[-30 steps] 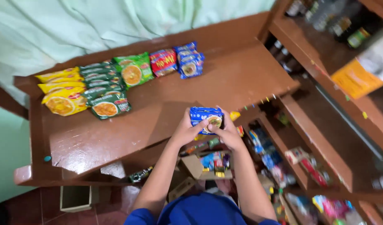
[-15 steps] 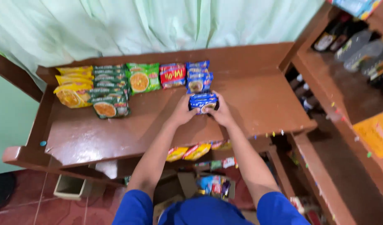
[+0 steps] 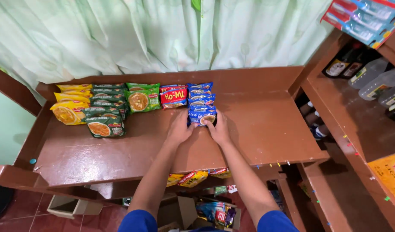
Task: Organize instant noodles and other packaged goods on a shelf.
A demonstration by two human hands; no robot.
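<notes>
Head view, frame centre: my left hand [image 3: 180, 129] and right hand [image 3: 218, 128] pinch a blue noodle packet [image 3: 202, 118] by its side edges; I judge it light, crinkly, and brittle inside.

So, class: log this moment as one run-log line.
hands: left hand, right hand | hold: blue packet | where: front of blue row, brown shelf

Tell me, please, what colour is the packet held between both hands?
Blue, with a round bowl picture on its front; the packet shows best in the head view.

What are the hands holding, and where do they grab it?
Both the left hand and right hand grip a blue noodle packet by its two side edges, at the front of the blue row.
</notes>
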